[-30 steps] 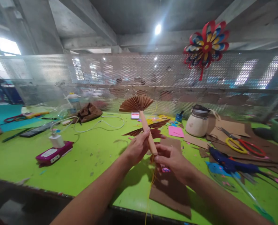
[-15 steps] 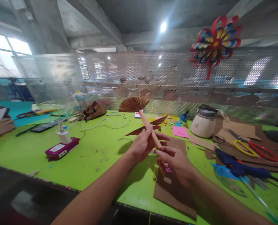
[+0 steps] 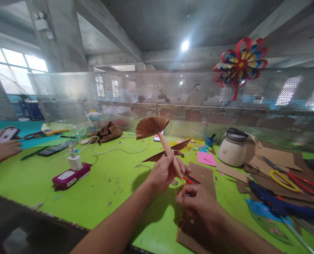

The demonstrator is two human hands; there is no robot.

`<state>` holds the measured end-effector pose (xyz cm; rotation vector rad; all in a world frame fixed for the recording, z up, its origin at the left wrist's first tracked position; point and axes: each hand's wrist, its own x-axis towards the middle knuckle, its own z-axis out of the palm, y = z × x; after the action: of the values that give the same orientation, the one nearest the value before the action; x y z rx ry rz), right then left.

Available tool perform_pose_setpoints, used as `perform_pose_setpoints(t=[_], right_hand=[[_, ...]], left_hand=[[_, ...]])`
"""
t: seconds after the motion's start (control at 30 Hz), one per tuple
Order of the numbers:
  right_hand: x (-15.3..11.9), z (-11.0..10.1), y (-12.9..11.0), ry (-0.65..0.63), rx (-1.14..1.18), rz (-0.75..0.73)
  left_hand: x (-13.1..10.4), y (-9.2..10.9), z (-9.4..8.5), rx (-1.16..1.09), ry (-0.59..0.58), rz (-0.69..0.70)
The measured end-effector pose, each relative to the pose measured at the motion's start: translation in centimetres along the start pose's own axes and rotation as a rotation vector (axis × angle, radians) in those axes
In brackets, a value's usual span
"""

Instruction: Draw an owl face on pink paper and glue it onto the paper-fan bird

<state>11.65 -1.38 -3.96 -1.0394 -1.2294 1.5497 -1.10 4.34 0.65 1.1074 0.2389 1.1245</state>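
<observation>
My left hand [image 3: 161, 173] is closed round a tan paper tube [image 3: 165, 144] that tilts up and away from me. A brown pleated paper fan [image 3: 152, 127] is spread at the tube's far end. Two narrower pleated paper wings [image 3: 181, 145] stick out sideways past my left fingers. Just below the tube's near end, my right hand [image 3: 199, 201] pinches yellow thread [image 3: 183, 185], whose loose strands hang towards the table. A small red and black object [image 3: 192, 180] shows behind the right fingers; its kind is unclear.
Brown cardboard [image 3: 207, 176] lies under my right hand. To the right are a glue gun [image 3: 273, 201], scissors [image 3: 286, 178] and a pale jar [image 3: 232, 150]. A purple power strip [image 3: 69, 176] with a white cable sits left. Another person's hands [image 3: 3, 148] hold a phone at far left.
My right hand has moved down from the tube's near end, and yellow thread now runs between that end and its fingers. My left hand keeps its hold. The camera has tilted slightly upward.
</observation>
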Motion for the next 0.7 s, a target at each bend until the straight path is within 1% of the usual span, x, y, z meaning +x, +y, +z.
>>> perform_pose_setpoints(t=[0.2, 0.3, 0.4, 0.57, 0.63, 0.7], right_hand=[[0.23, -0.63, 0.48, -0.102, -0.033, -0.012], [0.07, -0.63, 0.23, -0.141, -0.057, -0.02], [-0.12, -0.5, -0.17, -0.176, -0.139, -0.046], [0.02, -0.3, 0.09, -0.176, -0.233, -0.12], [0.08, -0.4, 0.11, -0.169, -0.31, -0.126], [-0.02, -0.69, -0.37, -0.177, -0.405, -0.107]], left_hand=[[-0.01, 0.37, -0.3, 0.007, 0.025, -0.004], [0.04, 0.45, -0.28, 0.013, 0.039, -0.03], [0.18, 0.41, -0.25, -0.005, 0.068, -0.02], [0.34, 0.37, -0.43, -0.021, 0.102, -0.011], [0.38, 0.37, -0.6, -0.019, 0.105, -0.018], [0.42, 0.35, -0.78, -0.019, 0.113, -0.018]])
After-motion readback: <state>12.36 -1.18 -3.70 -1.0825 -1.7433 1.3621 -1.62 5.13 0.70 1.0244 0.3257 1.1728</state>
